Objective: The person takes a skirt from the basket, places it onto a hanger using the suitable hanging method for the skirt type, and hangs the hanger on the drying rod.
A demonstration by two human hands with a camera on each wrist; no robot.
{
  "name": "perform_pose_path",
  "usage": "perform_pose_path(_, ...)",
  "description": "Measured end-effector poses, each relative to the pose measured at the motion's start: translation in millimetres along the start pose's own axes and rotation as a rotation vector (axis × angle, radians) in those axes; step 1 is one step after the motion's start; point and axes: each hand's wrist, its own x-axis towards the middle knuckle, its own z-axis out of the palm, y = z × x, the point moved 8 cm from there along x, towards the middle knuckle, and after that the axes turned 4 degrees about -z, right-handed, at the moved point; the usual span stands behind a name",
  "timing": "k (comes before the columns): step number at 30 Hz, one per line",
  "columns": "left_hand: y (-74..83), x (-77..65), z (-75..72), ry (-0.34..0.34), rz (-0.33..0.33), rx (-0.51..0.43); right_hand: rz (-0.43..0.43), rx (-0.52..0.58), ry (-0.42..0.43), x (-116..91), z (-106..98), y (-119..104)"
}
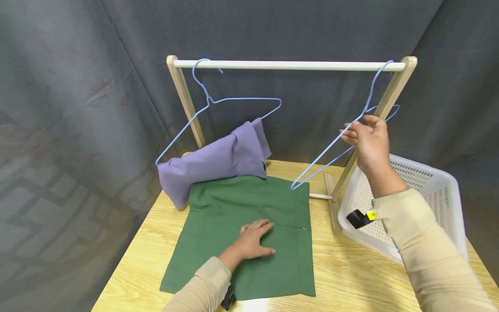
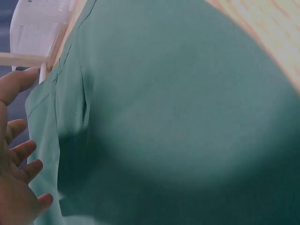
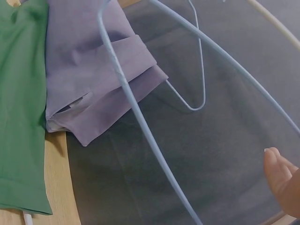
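A blue wire clothes hanger [image 1: 317, 160] hooks over the right end of the rack's bar. My right hand [image 1: 372, 141] pinches its upper wire just below the neck, thumb in front and fingers behind; the right wrist view shows only a few fingertips [image 3: 276, 168] near the wire. A green cloth garment [image 1: 284, 268] with stitched seams lies spread on the table. Over its middle is my left hand [image 1: 253, 240], fingers spread and nothing gripped. A purple garment [image 1: 218, 158] hangs folded over the lower bar of a second blue hanger [image 1: 245, 99] at the rack's left end.
The small clothes rack [image 1: 288, 65] has a white bar and wooden posts on the wooden table [image 1: 136, 260]. To its right stands a white perforated plastic basket [image 1: 448, 195]. Dark grey curtains [image 1: 312, 26] close off the back and sides.
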Motion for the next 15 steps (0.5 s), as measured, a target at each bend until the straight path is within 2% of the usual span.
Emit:
perform_pose_path(3,2.3,-0.1,5.1,-0.028,-0.001,0.009,0.002,-0.022,0.011,0.9,0.1,-1.7)
perform_pose_path(11,3.5,-1.8,18.4,-0.078,0.005,0.033,-0.006,0.096,0.007,4.2,3.9,-5.5)
perform_pose_path(15,5.6,-3.2,21.5,-0.091,0.011,0.068,0.004,0.151,0.032,5.1,5.2,-6.1)
